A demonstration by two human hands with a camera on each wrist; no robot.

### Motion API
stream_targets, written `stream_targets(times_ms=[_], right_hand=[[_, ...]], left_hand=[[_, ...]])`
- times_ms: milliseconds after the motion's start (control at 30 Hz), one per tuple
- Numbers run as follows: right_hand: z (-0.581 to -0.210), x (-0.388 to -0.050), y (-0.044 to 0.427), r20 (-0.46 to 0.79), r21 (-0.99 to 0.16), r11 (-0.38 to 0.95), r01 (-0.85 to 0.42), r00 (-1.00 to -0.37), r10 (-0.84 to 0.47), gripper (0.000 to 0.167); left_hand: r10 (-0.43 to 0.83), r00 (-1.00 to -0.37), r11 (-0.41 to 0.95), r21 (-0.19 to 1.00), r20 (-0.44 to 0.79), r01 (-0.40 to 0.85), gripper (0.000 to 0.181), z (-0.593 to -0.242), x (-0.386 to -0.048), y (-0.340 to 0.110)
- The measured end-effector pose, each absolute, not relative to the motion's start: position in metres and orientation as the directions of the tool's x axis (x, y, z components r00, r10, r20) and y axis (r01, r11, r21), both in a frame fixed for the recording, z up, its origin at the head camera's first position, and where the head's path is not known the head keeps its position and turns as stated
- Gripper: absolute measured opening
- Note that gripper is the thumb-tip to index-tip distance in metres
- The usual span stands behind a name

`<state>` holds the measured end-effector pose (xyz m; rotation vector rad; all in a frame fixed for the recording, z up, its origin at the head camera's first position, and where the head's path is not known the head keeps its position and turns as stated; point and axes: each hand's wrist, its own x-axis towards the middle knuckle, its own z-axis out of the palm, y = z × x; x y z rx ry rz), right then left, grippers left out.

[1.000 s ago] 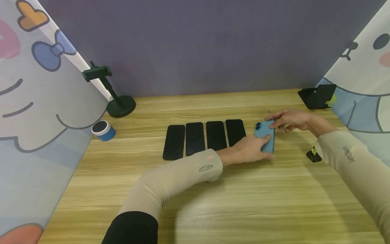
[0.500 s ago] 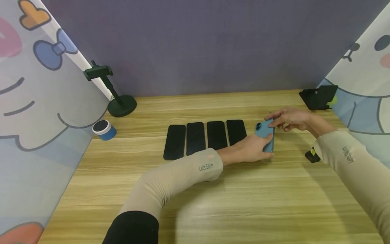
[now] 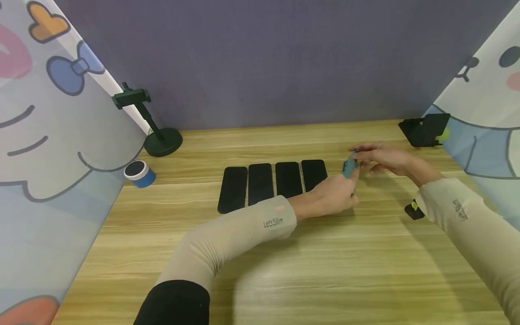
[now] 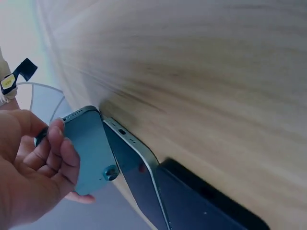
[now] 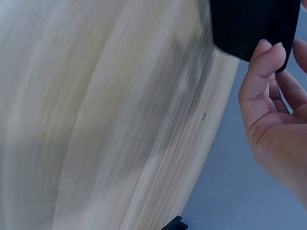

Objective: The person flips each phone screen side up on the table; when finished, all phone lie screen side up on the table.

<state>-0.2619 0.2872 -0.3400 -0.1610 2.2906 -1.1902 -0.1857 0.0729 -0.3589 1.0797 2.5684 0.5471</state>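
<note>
A light blue smartphone is tipped up steeply at the right end of a row of phones, its back turned left. My left hand holds its near end; in the left wrist view the curled fingers of that hand lie at the edge of the phone's back. My right hand pinches the far end. The right wrist view shows the phone's black screen, with the thumb and fingers of the right hand at its corner. The left hand hides part of the phone in the head view.
Several dark-screened phones lie side by side left of my left hand. A dark green stand and a blue-white tub are at the left. A black folding stand and a small black item are at the right.
The blue phone has gone from lying nearly flat, back up, to tipped steeply on its side. My left hand has turned with it, and both hands keep hold.
</note>
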Motion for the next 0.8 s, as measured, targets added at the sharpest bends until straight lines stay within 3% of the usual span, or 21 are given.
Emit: stream_targets(times_ms=[167,333,600,800], right_hand=[[-0.34,-0.263,0.284,-0.352,-0.813,0.571,0.113,-0.877,-0.328,0.062],[-0.343,-0.261,0.291,-0.341,-0.819,0.562,0.116,-0.886,-0.314,0.064],[-0.351,-0.254,0.304,-0.343,-0.824,0.553,0.123,-0.885,-0.314,0.066],[-0.357,-0.245,0.307,-0.421,-0.797,0.586,0.149,-0.833,-0.36,0.073]], left_hand=[[0.682,-0.723,0.678,0.471,-0.115,0.564,0.068,-0.357,-0.183,0.071],[0.61,-0.782,0.671,0.61,-0.129,0.422,0.064,-0.36,-0.187,0.065],[0.556,-0.828,0.597,0.729,-0.075,0.335,0.058,-0.372,-0.193,0.055],[0.482,-0.872,0.464,0.87,-0.087,0.17,0.055,-0.376,-0.196,0.051]])
